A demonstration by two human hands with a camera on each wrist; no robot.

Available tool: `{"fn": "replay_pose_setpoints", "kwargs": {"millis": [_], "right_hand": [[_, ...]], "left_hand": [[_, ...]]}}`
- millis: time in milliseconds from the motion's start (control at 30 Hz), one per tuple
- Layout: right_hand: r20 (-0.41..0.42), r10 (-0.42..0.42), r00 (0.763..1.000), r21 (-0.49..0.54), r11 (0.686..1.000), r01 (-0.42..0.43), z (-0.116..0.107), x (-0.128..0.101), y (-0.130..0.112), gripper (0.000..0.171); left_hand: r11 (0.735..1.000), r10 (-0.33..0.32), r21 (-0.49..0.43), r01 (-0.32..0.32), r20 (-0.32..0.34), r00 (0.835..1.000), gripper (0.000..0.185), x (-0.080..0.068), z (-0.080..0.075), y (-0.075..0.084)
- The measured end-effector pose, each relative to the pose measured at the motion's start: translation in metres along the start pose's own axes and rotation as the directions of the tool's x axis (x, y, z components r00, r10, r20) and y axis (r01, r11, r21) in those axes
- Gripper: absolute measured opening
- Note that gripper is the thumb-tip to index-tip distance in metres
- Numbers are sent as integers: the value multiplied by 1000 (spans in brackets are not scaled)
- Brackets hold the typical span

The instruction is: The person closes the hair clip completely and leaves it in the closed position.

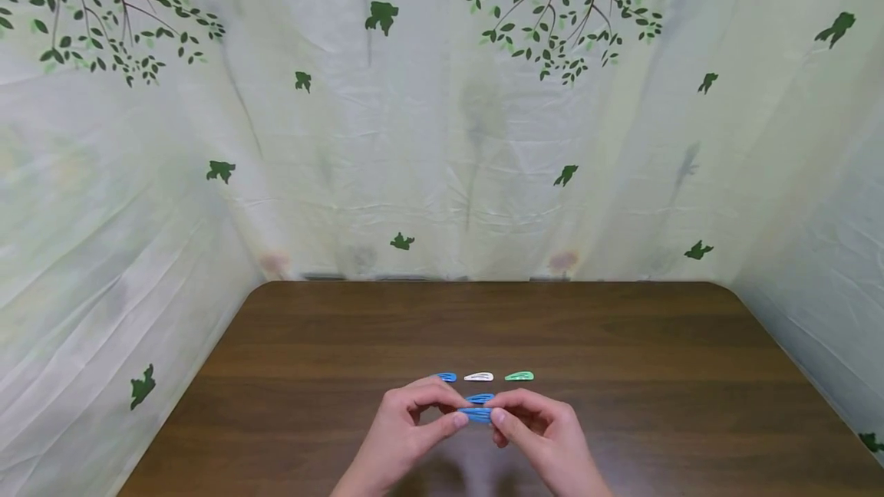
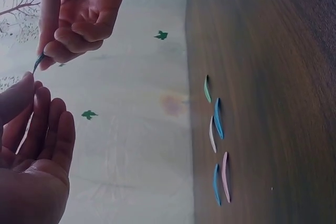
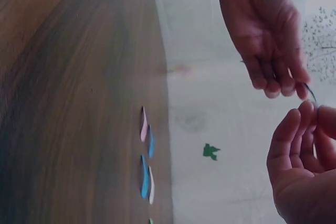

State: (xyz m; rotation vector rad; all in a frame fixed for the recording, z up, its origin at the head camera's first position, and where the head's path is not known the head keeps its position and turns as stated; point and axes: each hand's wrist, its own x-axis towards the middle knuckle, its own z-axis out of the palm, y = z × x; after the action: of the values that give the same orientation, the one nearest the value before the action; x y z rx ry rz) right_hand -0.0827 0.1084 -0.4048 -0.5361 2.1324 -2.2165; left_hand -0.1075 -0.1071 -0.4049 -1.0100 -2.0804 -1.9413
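Note:
A blue snap hair clip (image 1: pixel 476 415) is held up between both hands over the table. My left hand (image 1: pixel 407 422) pinches its left end with thumb and forefinger. At the other end, my right hand (image 1: pixel 542 428) pinches it the same way. From the left wrist view the held clip (image 2: pixel 39 62) appears edge-on and bowed. Beyond the hands, more clips lie on the wood: a blue one (image 1: pixel 447 377), a white one (image 1: pixel 479 376), a green one (image 1: pixel 519 376) and a nearer blue one (image 1: pixel 481 398). A pink clip (image 2: pixel 226 177) shows in the wrist views, hidden by my hand in the head view.
The brown wooden table (image 1: pixel 311 343) has rounded far corners. Behind it hangs a pale curtain (image 1: pixel 442 152) printed with branches and green birds, with more cloth at both sides.

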Motion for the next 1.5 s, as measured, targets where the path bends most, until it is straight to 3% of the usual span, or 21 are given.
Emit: {"fn": "replay_pose_setpoints", "kwargs": {"millis": [133, 300, 400, 533, 733, 933, 1067, 1167, 1500], "right_hand": [[4, 41, 999, 65, 997, -41, 1, 2, 1, 17], [23, 77, 997, 94, 992, -79, -1, 3, 2, 22], [12, 58, 998, 24, 998, -58, -3, 3, 2, 21], [-14, 1, 1000, -110, 994, -2, -3, 2, 2, 19], [-40, -104, 994, -318, 944, 86, -4, 1, 6, 16], [-12, -171, 985, -385, 910, 154, -11, 1, 12, 16], [26, -244, 970, -426, 875, 231, -19, 2, 18, 17], [32, -258, 966, -449, 860, 245, -26, 3, 23, 20], [54, -170, 984, -529, 831, 172, -47, 5, 25, 16]], "left_hand": [[999, -4, 54, 5, -26, 1000, 13, 0, 1, 1], [993, -59, 101, 65, -61, 996, 10, 0, 3, 2], [988, -96, 113, 104, -73, 993, 10, -1, 3, 2], [987, -83, 135, 92, -69, 994, 10, -2, 5, -1], [981, -14, 193, 27, -69, 998, 12, -2, 7, -9], [972, -12, 234, 28, -69, 998, 10, -3, 10, -16], [966, -23, 258, 34, -47, 999, 8, -1, 12, -18], [959, -23, 282, 24, -8, 1000, 11, 3, 15, -20], [943, -71, 332, 31, 109, 991, 8, 20, 22, -34]]}}
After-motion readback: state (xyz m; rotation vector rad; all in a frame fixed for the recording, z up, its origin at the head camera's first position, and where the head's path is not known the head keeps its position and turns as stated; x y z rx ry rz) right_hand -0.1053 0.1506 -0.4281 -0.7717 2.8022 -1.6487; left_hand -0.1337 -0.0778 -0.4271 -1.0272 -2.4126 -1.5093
